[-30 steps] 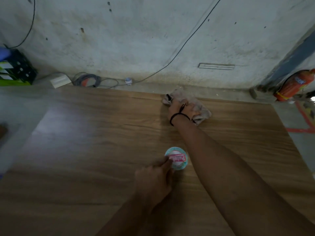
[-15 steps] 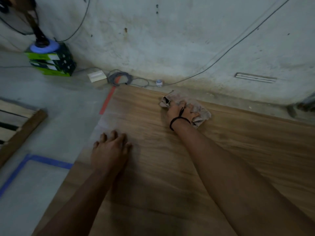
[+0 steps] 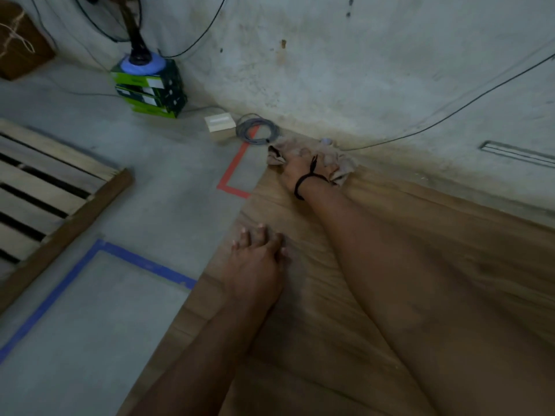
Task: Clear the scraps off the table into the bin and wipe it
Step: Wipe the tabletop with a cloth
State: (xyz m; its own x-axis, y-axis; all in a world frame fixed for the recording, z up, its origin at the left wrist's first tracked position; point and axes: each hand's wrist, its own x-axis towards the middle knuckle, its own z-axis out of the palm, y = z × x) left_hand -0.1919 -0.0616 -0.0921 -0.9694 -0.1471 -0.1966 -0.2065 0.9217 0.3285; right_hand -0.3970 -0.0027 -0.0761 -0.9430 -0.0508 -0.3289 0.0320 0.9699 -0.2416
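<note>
The wooden table [image 3: 390, 295] fills the lower right of the view. At its far left corner, my right hand [image 3: 303, 169], a black band round the wrist, presses a crumpled beige cloth [image 3: 342, 166] flat on the wood with fingers spread. My left hand [image 3: 258, 262] rests palm down near the table's left edge, its fingers straight and nothing under them. No scraps or bin show in this view.
Past the left edge lies concrete floor with red tape [image 3: 237, 166] and blue tape [image 3: 144, 262]. A wooden pallet [image 3: 45, 187] sits far left. A green box stack [image 3: 150, 88], a small white box [image 3: 219, 124] and a cable coil [image 3: 258, 130] line the wall.
My right hand has pushed the cloth leftward to the table's far corner. My left hand left the round tin, which is out of view, and now lies flat by the left edge.
</note>
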